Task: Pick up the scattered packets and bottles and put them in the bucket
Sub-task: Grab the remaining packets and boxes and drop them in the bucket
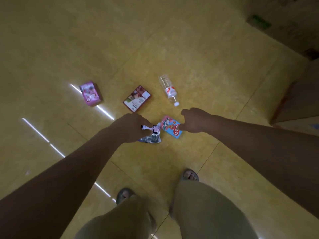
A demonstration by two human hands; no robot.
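Observation:
On the yellow tiled floor lie a pink box (90, 94), a dark red and white box (137, 98), a clear plastic bottle (169, 89) with a red and white label, and a blue and pink packet (170, 125). My left hand (131, 129) is closed around a crumpled white and purple packet (151, 135) just above the floor. My right hand (194, 120) hangs over the right edge of the blue and pink packet with fingers curled; whether it touches the packet is unclear. No bucket is in view.
My two legs in khaki trousers and sandalled feet (189, 175) stand close below the packets. Brown furniture or a door (296, 100) lines the right side. Bright light streaks reflect off the floor (51, 49) at the left.

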